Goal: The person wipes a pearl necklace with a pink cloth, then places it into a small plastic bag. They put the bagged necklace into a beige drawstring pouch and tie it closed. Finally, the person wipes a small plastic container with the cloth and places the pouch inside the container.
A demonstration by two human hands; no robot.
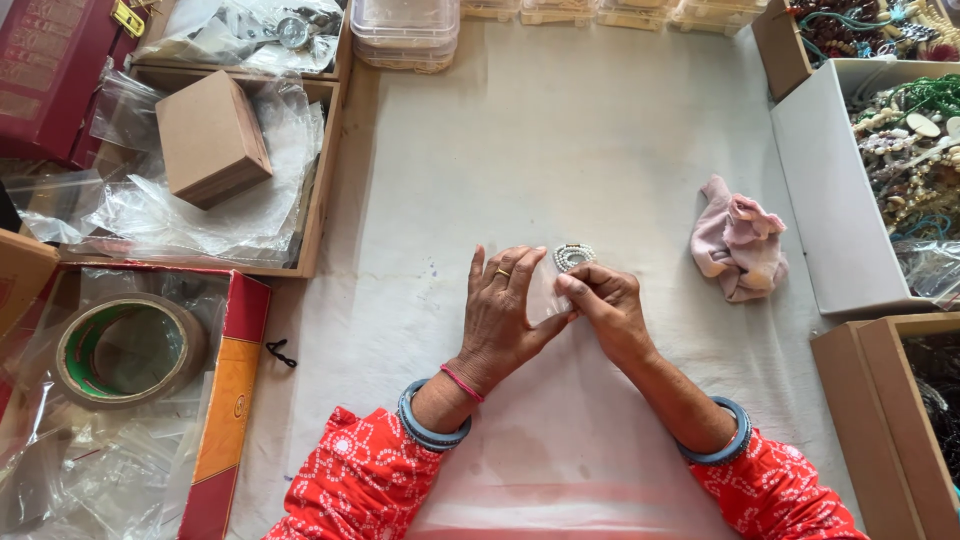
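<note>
Right now your left hand lies flat on the desk, fingers spread and pressing down on a small clear plastic bag. The grip of that hand is wide, more a press than a hold. Your right hand sits just beside it, touching it, and its fingers pinch the edge of the same little bag. That grip is narrow and tight on the plastic.

A small string of pale beads peeks out just above your fingertips, at the top of the bag. You cannot tell if it is all the way inside.

A crumpled pink cloth lies to the right, well apart from your hands. Further right stands a white box full of bead strings. To your left, a roll of tape rests in a red box, and a brown cardboard box sits on clear plastic wrap in a tray. A tiny black loop lies on the desk near the red box.
</note>
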